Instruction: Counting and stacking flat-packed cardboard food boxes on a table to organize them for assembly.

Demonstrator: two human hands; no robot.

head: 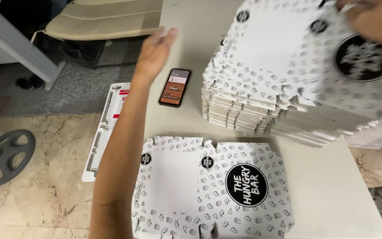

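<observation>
— Nearest item?
— I log one flat box sheet (213, 188), its bottom edge cut off.
— Hands?
— Left hand (155, 48) spread wide, holding nothing, over the phone (174, 87). Right hand (372, 20), blurred and cropped, touches the stack (288, 79); its grip, I cannot tell.
</observation>
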